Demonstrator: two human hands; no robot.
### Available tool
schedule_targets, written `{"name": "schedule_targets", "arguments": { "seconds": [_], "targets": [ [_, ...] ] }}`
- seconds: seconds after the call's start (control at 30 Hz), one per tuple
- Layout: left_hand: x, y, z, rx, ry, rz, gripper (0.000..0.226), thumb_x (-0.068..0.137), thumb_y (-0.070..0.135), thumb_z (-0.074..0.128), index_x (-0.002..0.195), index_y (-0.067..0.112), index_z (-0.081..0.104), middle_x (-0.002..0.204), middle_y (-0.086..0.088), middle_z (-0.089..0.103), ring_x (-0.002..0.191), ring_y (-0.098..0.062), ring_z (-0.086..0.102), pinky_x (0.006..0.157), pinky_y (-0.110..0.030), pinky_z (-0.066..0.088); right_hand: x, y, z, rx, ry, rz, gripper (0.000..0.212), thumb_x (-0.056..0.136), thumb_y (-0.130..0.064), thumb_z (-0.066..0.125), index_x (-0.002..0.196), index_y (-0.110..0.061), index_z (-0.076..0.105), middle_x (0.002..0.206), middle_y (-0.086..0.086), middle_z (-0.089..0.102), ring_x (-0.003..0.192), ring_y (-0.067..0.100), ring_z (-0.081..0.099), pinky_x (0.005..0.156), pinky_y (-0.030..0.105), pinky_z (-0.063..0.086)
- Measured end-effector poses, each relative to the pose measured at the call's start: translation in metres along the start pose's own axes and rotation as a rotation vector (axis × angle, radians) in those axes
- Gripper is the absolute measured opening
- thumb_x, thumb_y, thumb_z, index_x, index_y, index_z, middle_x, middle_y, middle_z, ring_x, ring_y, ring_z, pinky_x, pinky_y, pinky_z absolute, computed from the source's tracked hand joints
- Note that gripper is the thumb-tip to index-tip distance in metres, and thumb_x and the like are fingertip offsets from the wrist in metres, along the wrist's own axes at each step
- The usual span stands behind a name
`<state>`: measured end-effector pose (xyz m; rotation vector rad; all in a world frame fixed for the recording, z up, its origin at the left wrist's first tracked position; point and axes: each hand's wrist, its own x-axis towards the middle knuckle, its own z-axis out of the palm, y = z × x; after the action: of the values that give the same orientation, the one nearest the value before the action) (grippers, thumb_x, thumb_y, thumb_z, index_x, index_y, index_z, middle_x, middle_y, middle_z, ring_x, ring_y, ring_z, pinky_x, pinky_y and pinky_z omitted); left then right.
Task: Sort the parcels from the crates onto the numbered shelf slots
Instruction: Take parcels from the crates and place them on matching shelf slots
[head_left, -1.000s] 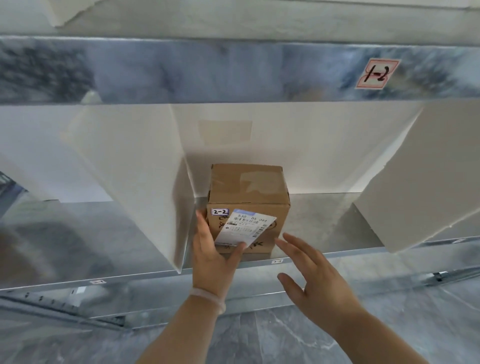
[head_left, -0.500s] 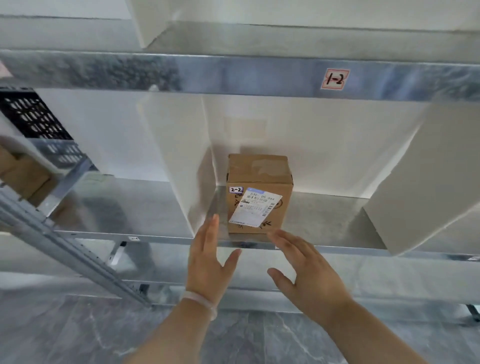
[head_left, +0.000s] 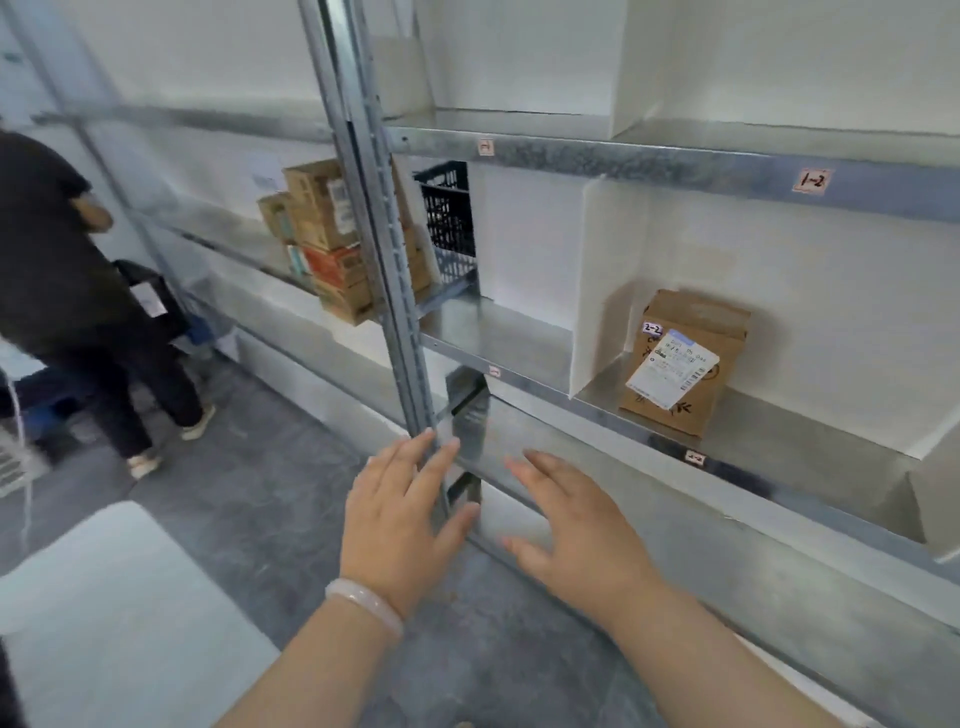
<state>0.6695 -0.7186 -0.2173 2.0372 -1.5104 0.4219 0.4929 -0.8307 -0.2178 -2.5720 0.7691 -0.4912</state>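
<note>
A brown cardboard parcel (head_left: 680, 364) marked 2-2, with a white shipping label, stands in a shelf slot at the right, above a small 2-2 tag (head_left: 694, 457) on the shelf edge. My left hand (head_left: 400, 525) and my right hand (head_left: 576, 535) hover empty in front of the metal shelf, fingers spread, well left of and below the parcel. A black crate (head_left: 449, 223) sits on the neighbouring shelf, with stacked cardboard boxes (head_left: 324, 239) beside it.
A metal upright post (head_left: 384, 260) stands right in front of my left hand. White dividers (head_left: 602, 280) split the shelf into slots; a 1-2 tag (head_left: 812, 181) marks the shelf above. Another person (head_left: 67, 291) stands at the left. A white surface (head_left: 109, 613) lies at lower left.
My view has swung left and back from the shelf. Both hands have pulled away from the parcel, which stays in its slot. The crate, stacked boxes and another person have come into view.
</note>
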Motion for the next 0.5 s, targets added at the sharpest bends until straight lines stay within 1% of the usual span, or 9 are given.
{"name": "schedule_targets", "arguments": {
  "seconds": [0.1,0.2,0.23,0.3,0.37,0.43,0.5],
  "targets": [
    [-0.037,-0.026,-0.055,0.097,0.047,-0.125,0.06,0.084,0.055,0.053,0.129,0.017,0.065,0.134,-0.01,0.06,0.124,-0.034,0.056,0.1,-0.051,0.047,0.003,-0.056,0.016,0.022,-0.036,-0.15,0.073,0.084,-0.061,0.051,0.149,-0.041,0.024,0.157,-0.01,0.024,0.142,0.009,0.021,0.115,0.024,0.016],
    [-0.072,-0.049,-0.105,0.159,0.072,-0.245,0.059,0.086,0.055,0.051,0.13,0.018,0.064,0.136,-0.009,0.058,0.126,-0.034,0.054,0.101,-0.051,0.046,0.008,-0.109,0.029,0.021,-0.074,-0.303,0.073,0.083,-0.066,0.043,0.149,-0.045,0.019,0.156,-0.013,0.022,0.142,0.008,0.02,0.113,0.02,0.011],
    [-0.082,-0.055,-0.119,0.174,0.076,-0.27,0.058,0.087,0.054,0.053,0.131,0.019,0.063,0.137,-0.008,0.057,0.127,-0.033,0.053,0.102,-0.051,0.046,0.01,-0.123,0.032,0.027,-0.077,-0.337,0.072,0.083,-0.066,0.041,0.149,-0.046,0.017,0.156,-0.015,0.021,0.141,0.007,0.02,0.113,0.02,0.012],
    [-0.102,-0.071,-0.146,0.196,0.104,-0.321,0.055,0.087,0.05,0.06,0.133,0.02,0.061,0.139,-0.008,0.056,0.129,-0.032,0.052,0.102,-0.052,0.045,0.015,-0.154,0.042,0.041,-0.085,-0.409,0.071,0.086,-0.064,0.044,0.149,-0.048,0.014,0.156,-0.017,0.019,0.142,0.004,0.018,0.115,0.024,0.019],
    [-0.125,-0.092,-0.175,0.223,0.141,-0.378,0.053,0.089,0.048,0.061,0.135,0.021,0.059,0.14,-0.007,0.054,0.13,-0.03,0.051,0.103,-0.051,0.044,0.017,-0.19,0.057,0.066,-0.106,-0.482,0.071,0.089,-0.061,0.048,0.149,-0.047,0.013,0.156,-0.018,0.017,0.142,0.001,0.014,0.115,0.027,0.022],
    [-0.15,-0.113,-0.202,0.258,0.174,-0.427,0.052,0.089,0.048,0.061,0.135,0.022,0.059,0.14,-0.005,0.055,0.13,-0.027,0.051,0.103,-0.049,0.045,0.02,-0.229,0.075,0.081,-0.134,-0.552,0.07,0.089,-0.06,0.05,0.149,-0.045,0.016,0.156,-0.018,0.019,0.142,0.001,0.014,0.115,0.024,0.019],
    [-0.173,-0.132,-0.225,0.276,0.176,-0.48,0.052,0.088,0.046,0.064,0.135,0.024,0.058,0.14,-0.003,0.055,0.13,-0.025,0.05,0.103,-0.049,0.046,0.021,-0.264,0.092,0.099,-0.144,-0.594,0.069,0.09,-0.058,0.051,0.149,-0.043,0.019,0.156,-0.017,0.02,0.142,0.002,0.015,0.113,0.021,0.017]
  ]
}}
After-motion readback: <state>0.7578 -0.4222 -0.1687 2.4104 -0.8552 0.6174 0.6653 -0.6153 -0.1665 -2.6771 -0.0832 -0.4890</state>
